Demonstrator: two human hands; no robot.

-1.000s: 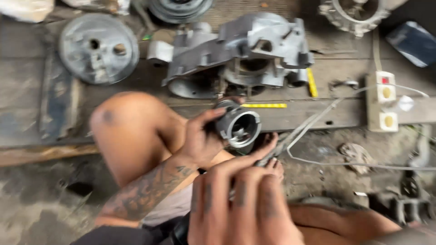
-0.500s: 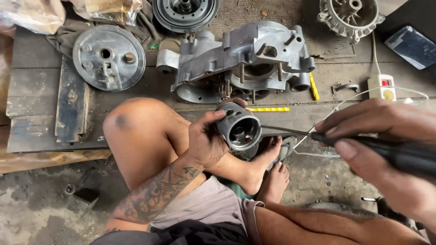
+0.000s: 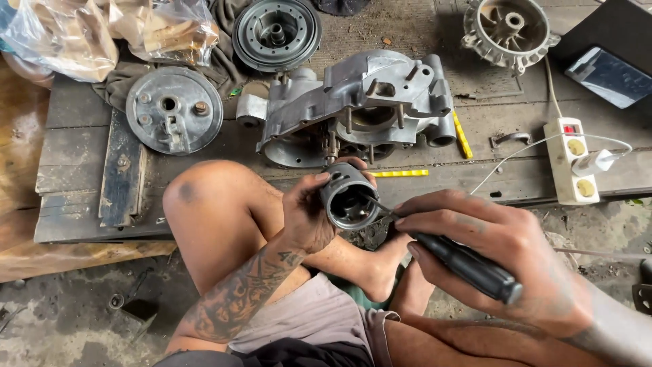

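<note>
The left hand (image 3: 309, 217) is closed around a grey metal piston (image 3: 348, 197), while the right hand (image 3: 496, 261) grips a black-handled screwdriver (image 3: 465, 265) tight, its tip inside.

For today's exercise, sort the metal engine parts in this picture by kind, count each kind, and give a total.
Round discs and wheels: 3
Engine casing: 1
Piston in left hand: 1
Total: 5

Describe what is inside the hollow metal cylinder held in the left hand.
The slim metal tip of the black-handled tool, held by the right hand, reaches into the open mouth of the cylinder gripped by the left hand. Deeper in is dark; the fingers cover its outside.
</note>
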